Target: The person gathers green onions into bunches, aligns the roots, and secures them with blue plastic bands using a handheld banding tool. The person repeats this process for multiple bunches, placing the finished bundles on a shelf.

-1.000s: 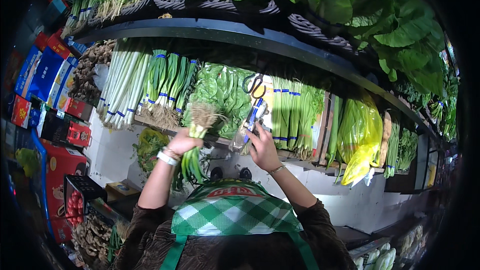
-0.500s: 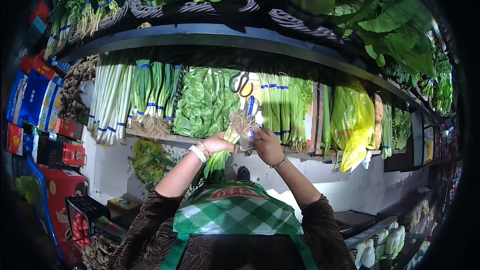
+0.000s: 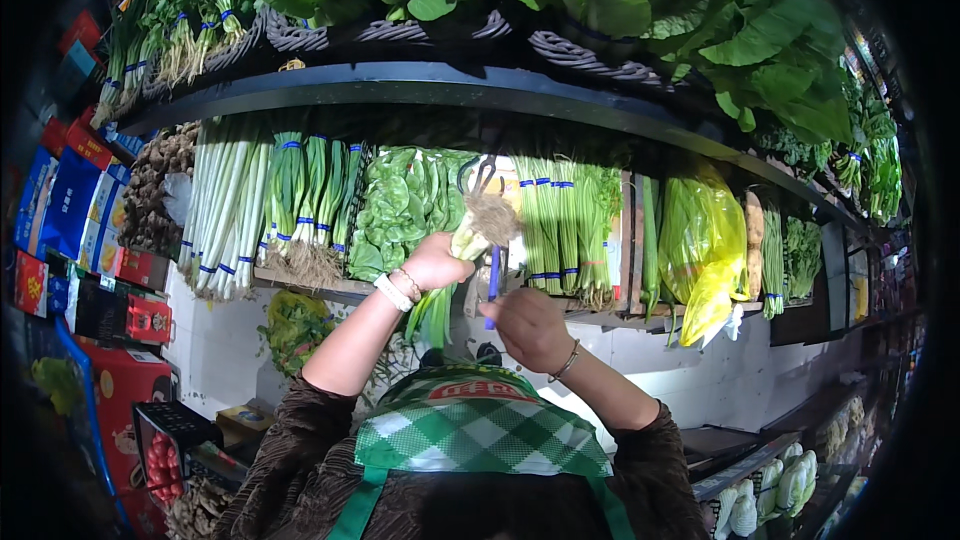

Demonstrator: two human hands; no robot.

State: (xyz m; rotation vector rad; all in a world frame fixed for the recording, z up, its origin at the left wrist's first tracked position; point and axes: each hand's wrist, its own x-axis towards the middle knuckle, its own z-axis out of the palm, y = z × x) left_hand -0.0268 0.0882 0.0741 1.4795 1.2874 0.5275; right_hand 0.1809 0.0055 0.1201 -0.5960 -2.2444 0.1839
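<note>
Since earlier, left hand (image 3: 432, 262) raised its gripped scallion bunch (image 3: 466, 250), roots up-right, near closed right hand (image 3: 530, 325).

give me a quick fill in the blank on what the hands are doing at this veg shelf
1. The left hand holds a bunch of spring onions with the roots pointing ____.
2. The right hand has its grip on a strip of ____ tape.
3. The bag on the shelf to the right of the hands is ____.
4. The apron has a green and white ____ pattern.

Missing words: up; blue; yellow; checked
</note>
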